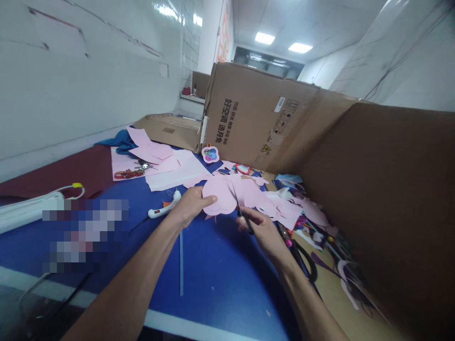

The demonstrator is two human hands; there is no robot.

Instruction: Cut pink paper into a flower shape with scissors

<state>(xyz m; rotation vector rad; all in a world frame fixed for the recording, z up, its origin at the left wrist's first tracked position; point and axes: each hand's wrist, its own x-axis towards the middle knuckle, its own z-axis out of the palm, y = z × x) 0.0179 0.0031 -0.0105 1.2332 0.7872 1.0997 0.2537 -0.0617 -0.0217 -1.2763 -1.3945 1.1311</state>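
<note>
My left hand [195, 204] pinches the left edge of a pink paper piece [218, 196] with a scalloped, flower-like outline, thumb on top. In my right hand [258, 226] is a pair of scissors [239, 201], with dark handles; the blades meet the right side of the paper. Both hands are above the blue table [213, 274]. Left of my left hand lies a white glue gun [165, 206]. More pink paper scraps [287, 213] lie just right of the held piece.
A large cardboard box [256, 118] walls off the back and right. Pink and white sheets [174, 173] lie at back left, near red-handled scissors [130, 174]. Scraps and large black-handled scissors [305, 260] crowd the right. A thin strip [181, 265] lies in front.
</note>
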